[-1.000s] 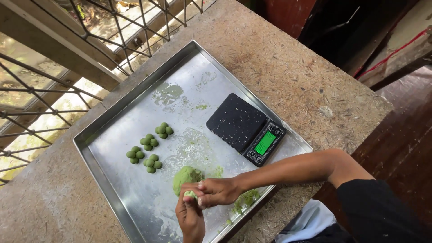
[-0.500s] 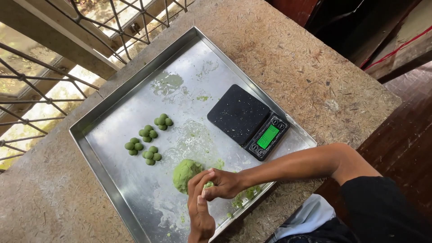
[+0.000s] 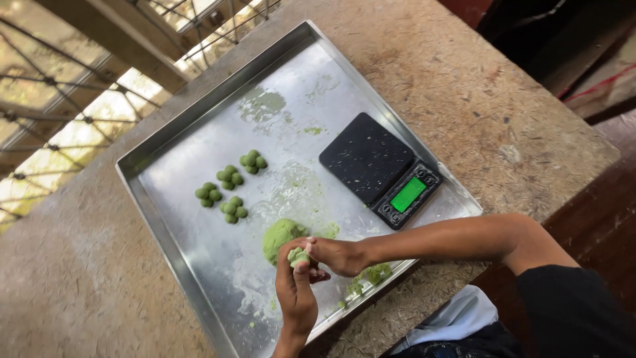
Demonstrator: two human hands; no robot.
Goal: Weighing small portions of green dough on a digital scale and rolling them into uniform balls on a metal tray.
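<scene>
My left hand (image 3: 296, 292) reaches up from the bottom edge, palm turned toward my right hand (image 3: 338, 255), which comes in from the right. A small piece of green dough (image 3: 298, 255) is pressed between the two. They hover over the near part of a metal tray (image 3: 298, 119), just right of a larger green dough lump (image 3: 279, 237). Further left on the tray lie clusters of small green dough balls (image 3: 228, 176).
A black digital scale (image 3: 379, 169) with a lit green display sits on the tray's right side. Green dough scraps (image 3: 374, 273) lie by the tray's near rim. The tray rests on a rough stone counter (image 3: 464, 86); a metal window grille (image 3: 59, 99) is at the left.
My hands came away from the big dough lump with a small piece and now hold it between them just to the lump's right. The view has shifted slightly.
</scene>
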